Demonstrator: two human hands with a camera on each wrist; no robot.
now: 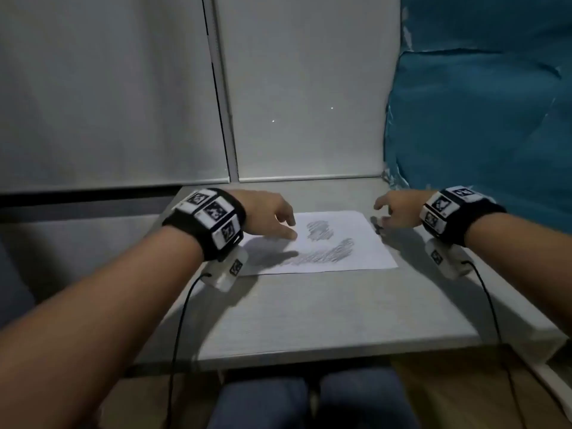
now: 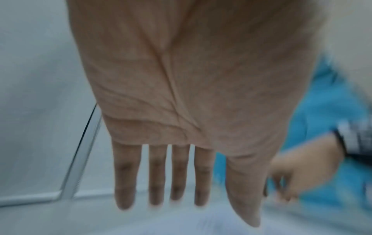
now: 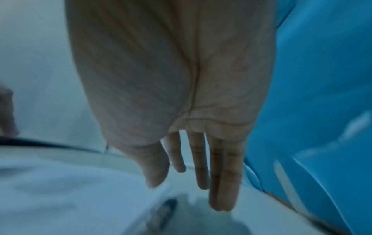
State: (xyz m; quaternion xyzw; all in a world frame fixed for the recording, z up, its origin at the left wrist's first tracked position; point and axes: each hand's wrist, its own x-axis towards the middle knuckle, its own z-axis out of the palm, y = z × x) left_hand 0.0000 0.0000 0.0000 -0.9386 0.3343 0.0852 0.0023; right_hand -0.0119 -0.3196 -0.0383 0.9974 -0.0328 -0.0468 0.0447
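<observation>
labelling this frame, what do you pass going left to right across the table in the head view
left wristband → left hand → scribbled sheet of paper → small dark object → right hand → right wristband → blue cover

The sheet of paper (image 1: 365, 243) looks thin and matt, with grey scribbled smears. The tabletop (image 1: 309, 308) is matt, pale, with a faint grain. The blue covering (image 1: 483, 119) looks crinkled and slightly glossy.
</observation>
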